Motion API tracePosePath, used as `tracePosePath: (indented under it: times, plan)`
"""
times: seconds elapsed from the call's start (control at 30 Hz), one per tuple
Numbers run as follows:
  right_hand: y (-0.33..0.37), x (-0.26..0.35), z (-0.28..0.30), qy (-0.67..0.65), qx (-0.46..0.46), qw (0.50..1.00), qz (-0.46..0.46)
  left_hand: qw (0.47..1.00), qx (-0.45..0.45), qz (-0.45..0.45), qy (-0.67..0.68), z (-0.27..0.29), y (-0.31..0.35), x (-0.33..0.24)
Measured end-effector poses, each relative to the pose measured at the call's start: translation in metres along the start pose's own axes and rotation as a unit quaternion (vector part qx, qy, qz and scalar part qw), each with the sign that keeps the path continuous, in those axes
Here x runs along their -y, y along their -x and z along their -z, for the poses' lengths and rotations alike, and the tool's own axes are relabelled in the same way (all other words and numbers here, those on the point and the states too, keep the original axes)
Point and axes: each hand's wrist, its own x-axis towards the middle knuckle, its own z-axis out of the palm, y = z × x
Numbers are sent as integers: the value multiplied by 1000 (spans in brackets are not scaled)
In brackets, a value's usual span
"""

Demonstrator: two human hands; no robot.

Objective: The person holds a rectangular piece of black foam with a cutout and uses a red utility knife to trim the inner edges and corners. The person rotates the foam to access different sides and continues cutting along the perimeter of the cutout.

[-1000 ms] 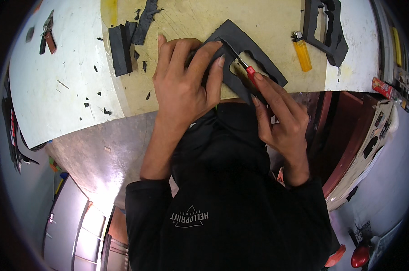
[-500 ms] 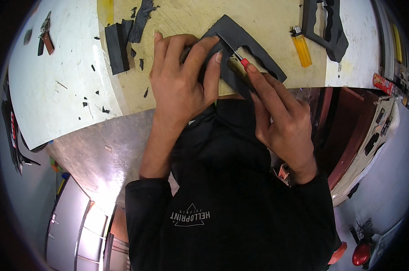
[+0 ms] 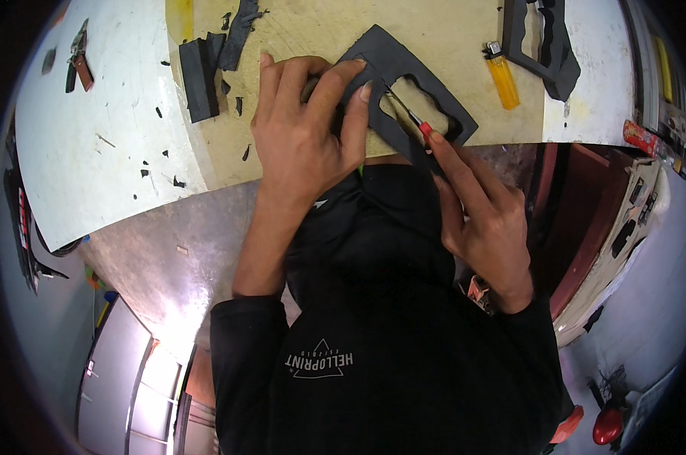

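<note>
A dark grey foam-like piece (image 3: 388, 47) with a wavy-edged cutout lies at the table's near edge. My left hand (image 3: 306, 125) is closed on its left part, index fingertip and thumb pressed on the top face. A thin cut line shows beside those fingertips. My right hand (image 3: 485, 216) grips a slim craft knife (image 3: 426, 130) with a red collar, index finger laid along it. The blade slants up-left over the cutout, its tip close to the cutout's upper-left rim. Most of the handle is hidden beneath my right hand.
A yellow lighter (image 3: 502, 82) lies right of the piece, near another dark cutout piece (image 3: 559, 67). To the left are a dark block (image 3: 199, 83), a ragged dark strip (image 3: 239, 34) and small scraps. A folding tool (image 3: 79, 64) rests on the white tabletop (image 3: 123, 98).
The knife and my right hand have drawn back toward me and slightly right, bringing the blade from the solid face to over the cutout. My left hand stays on the piece.
</note>
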Motion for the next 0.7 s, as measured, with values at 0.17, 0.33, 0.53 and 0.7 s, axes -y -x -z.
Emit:
tracePosePath:
  times: [0.17, 0.33, 0.53, 0.7]
  plan:
    - [10, 1, 12, -28, -37, 999, -20, 1000, -6, -4, 1, -2, 3, 0]
    - [-15, -14, -19, -70, -127, 987, 64, 1000, -10, -2, 3, -6, 4, 4]
    - [-21, -24, -35, -64, -132, 985, 89, 1000, -14, -1, 8, -5, 3, 3]
    - [-21, -25, -38, -65, -133, 985, 86, 1000, -8, -1, 10, -2, 2, 1]
